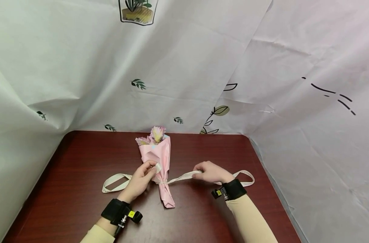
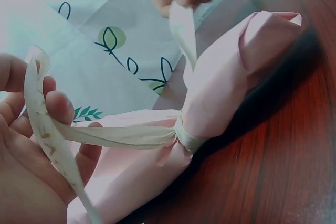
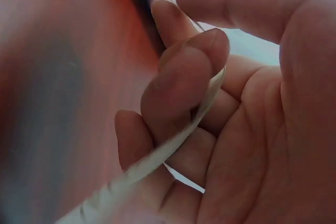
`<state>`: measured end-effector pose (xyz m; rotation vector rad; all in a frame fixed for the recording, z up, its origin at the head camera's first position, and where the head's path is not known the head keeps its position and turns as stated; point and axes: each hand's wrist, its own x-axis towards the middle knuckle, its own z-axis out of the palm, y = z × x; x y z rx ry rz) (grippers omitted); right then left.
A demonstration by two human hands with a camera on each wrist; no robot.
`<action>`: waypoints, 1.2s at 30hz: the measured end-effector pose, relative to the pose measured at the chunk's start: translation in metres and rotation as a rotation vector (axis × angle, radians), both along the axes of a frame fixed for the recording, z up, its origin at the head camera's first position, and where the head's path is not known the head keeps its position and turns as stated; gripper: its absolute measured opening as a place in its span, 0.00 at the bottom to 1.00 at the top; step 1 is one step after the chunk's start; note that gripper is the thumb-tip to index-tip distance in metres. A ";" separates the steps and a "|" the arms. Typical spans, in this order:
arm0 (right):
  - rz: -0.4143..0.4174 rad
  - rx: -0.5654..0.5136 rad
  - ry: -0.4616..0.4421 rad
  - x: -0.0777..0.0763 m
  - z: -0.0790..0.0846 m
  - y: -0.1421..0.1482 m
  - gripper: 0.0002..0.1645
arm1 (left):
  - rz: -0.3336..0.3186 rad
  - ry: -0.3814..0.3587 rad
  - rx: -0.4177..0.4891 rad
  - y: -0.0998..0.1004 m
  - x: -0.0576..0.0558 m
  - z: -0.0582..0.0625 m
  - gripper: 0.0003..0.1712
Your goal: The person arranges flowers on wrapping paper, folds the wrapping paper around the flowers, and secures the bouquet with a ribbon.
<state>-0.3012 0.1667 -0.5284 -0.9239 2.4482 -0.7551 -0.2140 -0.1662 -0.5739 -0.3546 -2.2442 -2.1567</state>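
A small bouquet lies on the table, its pink and yellow flowers [image 1: 157,134] standing out of pink wrapping paper [image 1: 155,153]. A cream ribbon [image 1: 182,177] is cinched round the narrow lower part of the wrap, and its two tails run out to either side. My left hand [image 1: 140,179] pinches one tail between thumb and fingers, over the left side of the wrap. In the left wrist view that ribbon [image 2: 126,136] passes over the fingers. To the right of the bouquet, my right hand [image 1: 212,172] grips the other tail, whose strip crosses the fingers [image 3: 176,93] in the right wrist view.
Loose ribbon ends loop on the dark red wooden table [image 1: 81,158], one beyond each hand. A white cloth [image 1: 178,67] printed with leaves hangs behind the table and along its sides. Each wrist wears a black band [image 1: 235,189] with a small camera.
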 end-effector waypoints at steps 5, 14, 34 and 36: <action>-0.014 -0.011 -0.021 -0.016 0.025 0.001 0.10 | 0.045 0.054 -0.131 0.002 0.001 -0.001 0.08; -0.003 -0.015 0.210 -0.043 0.060 -0.065 0.06 | 0.033 0.122 -0.181 0.011 0.003 -0.005 0.08; -0.053 -0.266 0.319 0.004 0.056 -0.125 0.17 | 0.039 0.415 -0.309 0.008 -0.012 -0.060 0.14; -0.082 -0.246 0.248 0.016 0.042 -0.116 0.18 | 0.052 0.446 -0.313 0.005 -0.017 -0.069 0.15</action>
